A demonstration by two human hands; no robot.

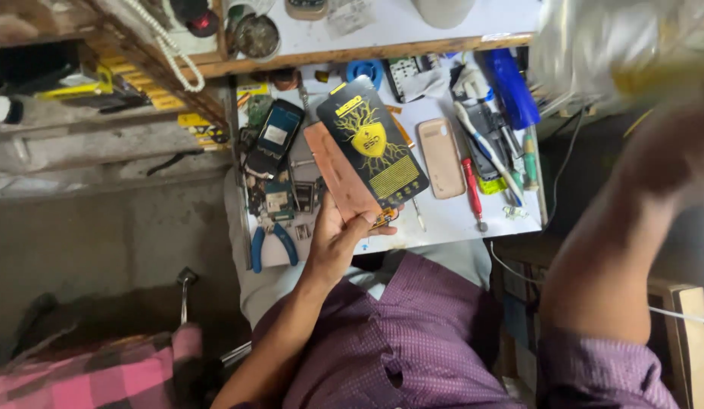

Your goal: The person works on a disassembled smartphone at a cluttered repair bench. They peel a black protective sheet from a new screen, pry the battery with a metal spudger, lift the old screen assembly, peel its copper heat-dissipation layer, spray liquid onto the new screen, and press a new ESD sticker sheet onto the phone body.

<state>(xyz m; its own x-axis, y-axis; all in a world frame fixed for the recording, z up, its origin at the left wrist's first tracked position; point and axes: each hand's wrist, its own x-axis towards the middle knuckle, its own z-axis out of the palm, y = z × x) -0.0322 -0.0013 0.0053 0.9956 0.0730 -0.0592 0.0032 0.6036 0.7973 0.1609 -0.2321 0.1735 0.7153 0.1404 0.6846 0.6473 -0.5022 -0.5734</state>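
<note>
Head view, looking straight down over the person's lap.

Landmark: the black packet (373, 144), a flat rectangular sleeve, black with a yellow emblem. All places are read from it.

Left hand (337, 238) sits at the packet's near, lower end. Fingers closed round that end, thumb lying across the front by the bottom corner. A thin copper-brown card (335, 178) is pinched behind the packet in the same grip, fanned out to its left edge.

Packet is held just above the white surface (450, 220), not resting on it as far as I can judge. Long axis runs diagonally: lower end at the fingers, upper end pointing away from the body and leaning left in the picture. Printed face is up, toward the camera.

Right hand (670, 144) is well off to the packet's right, raised and blurred, beneath a crinkled clear plastic wrap (609, 42) with something yellow in it. Whether those fingers grip the wrap, I cannot tell. The left hand is far the nearer to the packet.

Around the packet: a beige phone case (440, 157) just to its right; a red-handled screwdriver (473, 193) beyond that; a phone (275, 136) with loose circuit parts to its left; blue-handled pliers (273, 246) below-left, near the surface's edge.
</note>
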